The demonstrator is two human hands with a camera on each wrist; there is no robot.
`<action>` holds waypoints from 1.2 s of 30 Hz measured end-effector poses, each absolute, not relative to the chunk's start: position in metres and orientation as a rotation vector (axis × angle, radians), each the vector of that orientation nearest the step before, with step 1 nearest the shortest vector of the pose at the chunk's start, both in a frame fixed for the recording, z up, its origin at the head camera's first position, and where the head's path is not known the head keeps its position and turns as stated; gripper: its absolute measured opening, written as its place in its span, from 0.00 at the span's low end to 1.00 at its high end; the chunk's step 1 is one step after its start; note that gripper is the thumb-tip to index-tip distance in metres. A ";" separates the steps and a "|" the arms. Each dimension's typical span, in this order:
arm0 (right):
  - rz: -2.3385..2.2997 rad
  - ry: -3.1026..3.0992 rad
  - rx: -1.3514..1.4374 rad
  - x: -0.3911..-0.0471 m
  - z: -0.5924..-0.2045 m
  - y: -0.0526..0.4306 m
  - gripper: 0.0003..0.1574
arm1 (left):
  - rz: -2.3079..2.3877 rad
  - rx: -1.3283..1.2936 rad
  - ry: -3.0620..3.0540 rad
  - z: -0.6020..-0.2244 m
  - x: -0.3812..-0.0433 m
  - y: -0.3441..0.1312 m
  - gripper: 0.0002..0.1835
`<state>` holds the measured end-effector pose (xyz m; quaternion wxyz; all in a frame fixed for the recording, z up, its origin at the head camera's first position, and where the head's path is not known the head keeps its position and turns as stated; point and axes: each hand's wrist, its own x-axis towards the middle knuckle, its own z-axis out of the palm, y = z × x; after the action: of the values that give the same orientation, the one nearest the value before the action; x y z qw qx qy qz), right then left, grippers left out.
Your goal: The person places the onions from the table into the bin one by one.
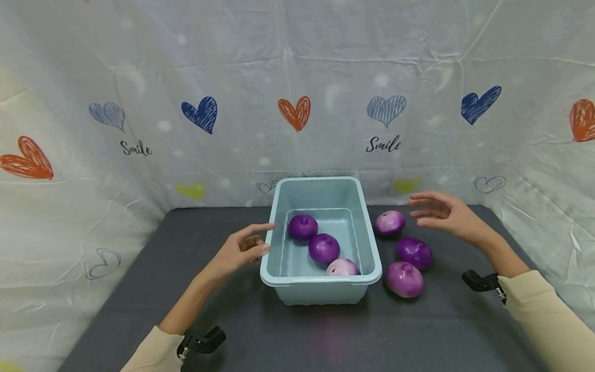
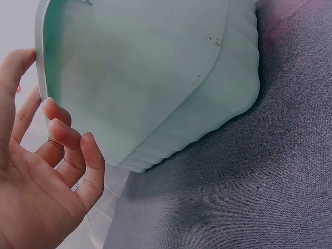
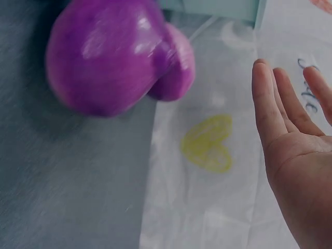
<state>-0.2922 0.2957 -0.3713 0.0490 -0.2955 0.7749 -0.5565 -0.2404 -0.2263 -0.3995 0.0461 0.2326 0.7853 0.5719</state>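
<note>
Resting a fingertip against the left rim of the pale blue bin (image 1: 321,295), the left hand (image 1: 244,248) is relaxed, its other fingers loosely bent. The right hand (image 1: 443,214) is released, fingers extended, near three purple onions (image 1: 404,279) on the tabletop (image 1: 362,341), right of the bin; three more lie inside it. "Smile" (image 1: 383,144) reads twice on the heart-printed sheet (image 1: 334,31) behind.

Bin (image 1: 321,280) enterable for you from above, its walls (image 1: 321,294) barring you sideways, three onions (image 1: 415,253) obstructing low passage on your right, your left hand (image 1: 246,247) at the left rim (image 1: 274,204), free floor (image 1: 341,227) inside, far right
</note>
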 end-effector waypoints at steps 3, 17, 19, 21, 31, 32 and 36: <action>-1.686 2.380 -0.900 -0.290 -0.376 0.304 0.34 | 1.745 0.704 2.398 -0.399 -0.240 -0.226 0.27; -1.512 2.422 -0.847 -0.278 -0.416 0.324 0.43 | 1.758 0.699 2.380 -0.398 -0.239 -0.226 0.27; -1.501 2.413 -0.835 -0.277 -0.422 0.325 0.45 | 1.759 0.705 2.375 -0.398 -0.239 -0.226 0.27; -1.496 2.400 -0.827 -0.276 -0.428 0.326 0.46 | 1.758 0.709 2.371 -0.398 -0.239 -0.226 0.27; -1.526 2.362 -0.789 -0.277 -0.441 0.323 0.46 | 1.750 0.701 2.380 -0.398 -0.238 -0.226 0.27; -1.523 2.363 -0.790 -0.277 -0.441 0.322 0.46 | 1.749 0.700 2.381 -0.398 -0.238 -0.226 0.27; -1.477 2.392 -0.799 -0.277 -0.439 0.319 0.44 | 1.745 0.696 2.384 -0.398 -0.238 -0.226 0.27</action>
<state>-0.2768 0.3187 -0.4391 0.1092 -0.2718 0.8135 -0.5024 -0.2384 -0.2261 -0.3983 0.0534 0.2289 0.7843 0.5741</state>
